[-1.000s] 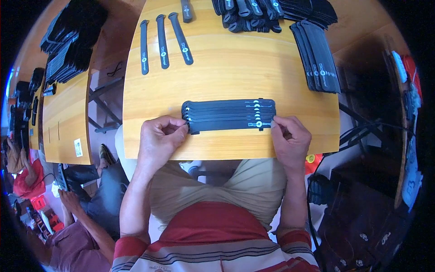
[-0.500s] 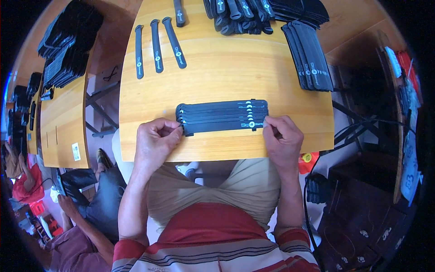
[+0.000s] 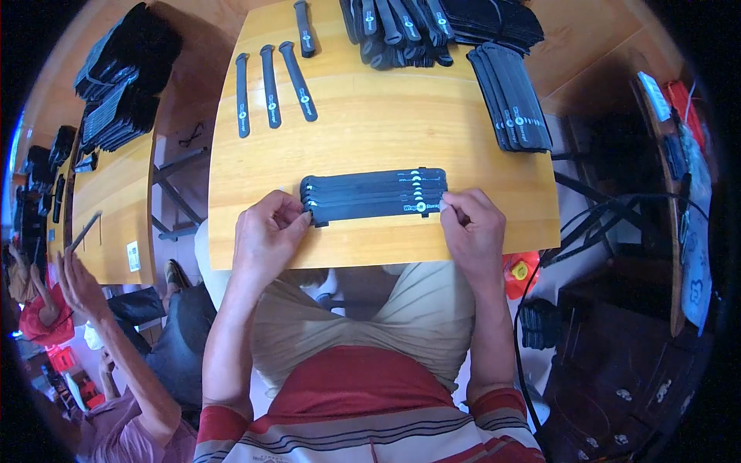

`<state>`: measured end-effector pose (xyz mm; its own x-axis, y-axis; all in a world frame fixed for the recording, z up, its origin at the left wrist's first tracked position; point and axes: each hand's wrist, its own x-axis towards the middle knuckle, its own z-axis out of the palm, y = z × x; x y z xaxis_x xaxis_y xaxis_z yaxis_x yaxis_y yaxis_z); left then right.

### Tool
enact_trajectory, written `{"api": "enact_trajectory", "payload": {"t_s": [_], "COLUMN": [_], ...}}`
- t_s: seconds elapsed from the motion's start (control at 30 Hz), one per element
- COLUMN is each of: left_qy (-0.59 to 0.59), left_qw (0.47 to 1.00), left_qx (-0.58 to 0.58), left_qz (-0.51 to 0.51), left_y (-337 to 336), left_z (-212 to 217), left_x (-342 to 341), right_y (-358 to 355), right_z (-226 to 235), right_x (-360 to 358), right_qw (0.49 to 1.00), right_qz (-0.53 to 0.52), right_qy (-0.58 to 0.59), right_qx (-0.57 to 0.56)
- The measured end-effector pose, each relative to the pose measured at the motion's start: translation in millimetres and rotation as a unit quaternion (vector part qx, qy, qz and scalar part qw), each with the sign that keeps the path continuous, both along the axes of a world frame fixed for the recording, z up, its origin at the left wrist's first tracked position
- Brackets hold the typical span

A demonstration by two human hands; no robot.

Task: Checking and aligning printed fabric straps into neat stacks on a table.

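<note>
Co-worker's hand (image 3: 81, 287) now higher; left hand (image 3: 265, 234) and right hand (image 3: 476, 229) pinched closed on black strap stack (image 3: 370, 197)

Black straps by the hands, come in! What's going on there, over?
Left hand at left end, right hand at right end, both pinching. Black straps overlapping on table. Loose straps lie farther off, out of the way.
</note>
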<state>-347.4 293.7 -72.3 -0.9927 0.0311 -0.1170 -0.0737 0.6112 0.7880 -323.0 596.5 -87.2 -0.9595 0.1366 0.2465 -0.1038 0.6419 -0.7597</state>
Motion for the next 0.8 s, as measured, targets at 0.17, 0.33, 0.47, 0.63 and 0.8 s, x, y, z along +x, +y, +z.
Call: {"api": "enact_trajectory", "payload": {"t_s": [0.17, 0.33, 0.47, 0.63, 0.8], "left_qy": [0.090, 0.222, 0.288, 0.284, 0.262], "left_qw": [0.990, 0.943, 0.899, 0.873, 0.865], "left_qx": [-0.104, -0.220, -0.252, -0.295, -0.331], "left_qz": [-0.023, -0.113, -0.213, -0.264, -0.272], "left_y": [4, 8, 20, 42, 22], "left_z": [8, 12, 14, -4, -4], "left_x": [8, 18, 25, 37, 45], "right_y": [-1, -2, -21, -56, -49], "right_z": [3, 3, 16, 4, -1], "right_x": [0, 2, 13, 20, 25], "right_qw": [1.000, 0.995, 0.970, 0.937, 0.946], "right_qz": [0.002, 0.008, -0.008, 0.129, 0.158], "right_qy": [-0.002, 0.000, 0.008, 0.068, 0.010], "right_qx": [0.020, 0.097, 0.244, 0.316, 0.284]}}
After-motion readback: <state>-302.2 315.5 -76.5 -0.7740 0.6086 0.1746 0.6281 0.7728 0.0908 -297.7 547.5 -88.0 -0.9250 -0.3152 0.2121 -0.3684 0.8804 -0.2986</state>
